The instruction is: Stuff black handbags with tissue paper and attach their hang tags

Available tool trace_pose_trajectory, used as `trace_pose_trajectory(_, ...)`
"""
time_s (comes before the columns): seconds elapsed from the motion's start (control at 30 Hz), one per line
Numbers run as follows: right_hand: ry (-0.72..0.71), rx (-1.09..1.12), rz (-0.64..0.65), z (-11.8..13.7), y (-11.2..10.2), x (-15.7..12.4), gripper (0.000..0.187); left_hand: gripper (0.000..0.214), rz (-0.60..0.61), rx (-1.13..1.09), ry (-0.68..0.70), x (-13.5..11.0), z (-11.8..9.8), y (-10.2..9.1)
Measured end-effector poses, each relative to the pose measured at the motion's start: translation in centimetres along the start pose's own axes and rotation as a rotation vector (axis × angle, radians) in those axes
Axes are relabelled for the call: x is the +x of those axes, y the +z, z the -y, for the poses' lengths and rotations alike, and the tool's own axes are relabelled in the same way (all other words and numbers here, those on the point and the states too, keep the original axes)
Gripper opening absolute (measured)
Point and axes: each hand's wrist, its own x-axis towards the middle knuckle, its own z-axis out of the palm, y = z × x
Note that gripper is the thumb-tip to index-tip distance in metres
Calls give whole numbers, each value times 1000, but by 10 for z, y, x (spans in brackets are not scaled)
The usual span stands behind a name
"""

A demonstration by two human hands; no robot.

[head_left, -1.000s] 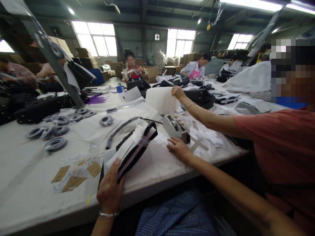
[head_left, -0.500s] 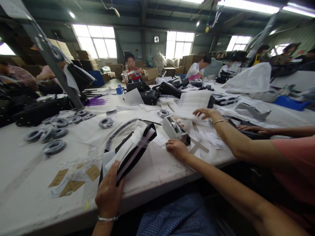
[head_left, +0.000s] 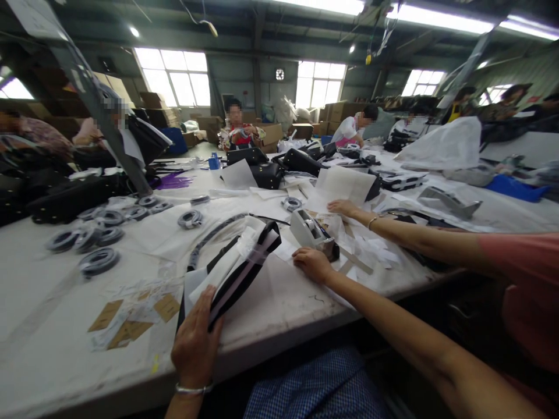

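Note:
My left hand [head_left: 198, 331] is closed on the near end of a black bag [head_left: 238, 279]. White wrapping [head_left: 233, 259] lies along the bag, which leans tilted on the table. Behind it arches a strap in dark wrap [head_left: 212, 234]. To the right, my right hand [head_left: 313, 265] has its fingers bent at the near left side of a grey tape dispenser [head_left: 305, 227]. Whether those fingers grip the dispenser or something small is hidden.
A co-worker's hand [head_left: 343, 207] reaches from the right, close to a white sheet [head_left: 345, 183]. Coiled grey straps [head_left: 99, 262] and brown tags [head_left: 131, 331] lie on the left. Black bags [head_left: 301, 162] are piled at the back. A slanted post [head_left: 105, 116] stands at left.
The co-worker's braceleted hand has moved left and away to the white sheet, and their other hand has left view. My hands and the bag stay about where they were.

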Motion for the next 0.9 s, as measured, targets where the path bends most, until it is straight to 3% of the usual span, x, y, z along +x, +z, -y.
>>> trace_pose_trajectory(0.13, 37, 42, -52, 4, -1, 3, 18, 67, -3, 3, -1, 1, -2, -1)
trace_pose_trajectory(0.27, 7, 102, -20, 0, 4, 2, 21, 68, 1, 2, 0, 1, -2, -1)
trace_pose_trajectory(0.47, 27, 174, -63, -6, 10, 1, 10, 66, 13, -1, 7, 1, 0, 1)
trace_pose_trajectory(0.63, 53, 222, -146, 21, -2, -1, 16, 64, 14, 22, 8, 1, -1, 2)
trace_pose_trajectory(0.7, 42, 310, -90, 42, -8, -4, 18, 64, 18, 35, 11, 2, -2, 3)
trace_pose_trajectory(0.8, 11, 510, 136, 69, -12, -6, 28, 65, 22, 50, 29, 4, -3, 5)
trace_pose_trajectory(0.9, 24, 437, 215, 77, -7, 0, 40, 64, 37, 48, 91, 6, -3, 6)
